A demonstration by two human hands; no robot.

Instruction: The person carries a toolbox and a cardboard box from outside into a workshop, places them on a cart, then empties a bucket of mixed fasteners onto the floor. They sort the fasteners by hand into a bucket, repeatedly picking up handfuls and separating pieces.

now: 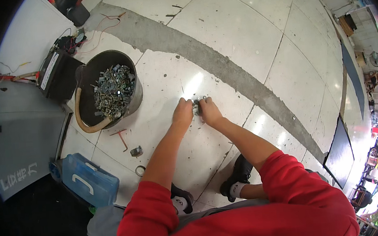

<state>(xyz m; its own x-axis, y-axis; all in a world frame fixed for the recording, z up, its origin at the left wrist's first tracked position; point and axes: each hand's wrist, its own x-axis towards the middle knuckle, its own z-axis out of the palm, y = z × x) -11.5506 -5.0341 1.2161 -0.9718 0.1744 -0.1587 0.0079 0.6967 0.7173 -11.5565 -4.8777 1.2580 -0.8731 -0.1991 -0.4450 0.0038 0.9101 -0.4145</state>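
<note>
Seen from the head camera, a person in a red top crouches over a white tiled floor (235, 28), both arms stretched forward so that the left hand (182, 111) and right hand (209, 110) meet over a small cluster of metal hardware (196, 106) lying on the tile. The fingers of both hands curl in around the cluster from either side, pinching it between them; how firmly they grip is too small to tell. Far to the left stands a dark round tub (108, 90) heaped with grey nuts and bolts, near enough to serve as a supply, a tan hose (82, 120) looped over its near rim. A blue plastic case (89, 180) sits at the near left, with a small metal part (136, 151) and a roll of tape (140, 170) loose on the tiles between. A black battery (55, 74) with red leads rests against the wall beyond the tub. Black shoes (235, 177) plant just below the arms.
</note>
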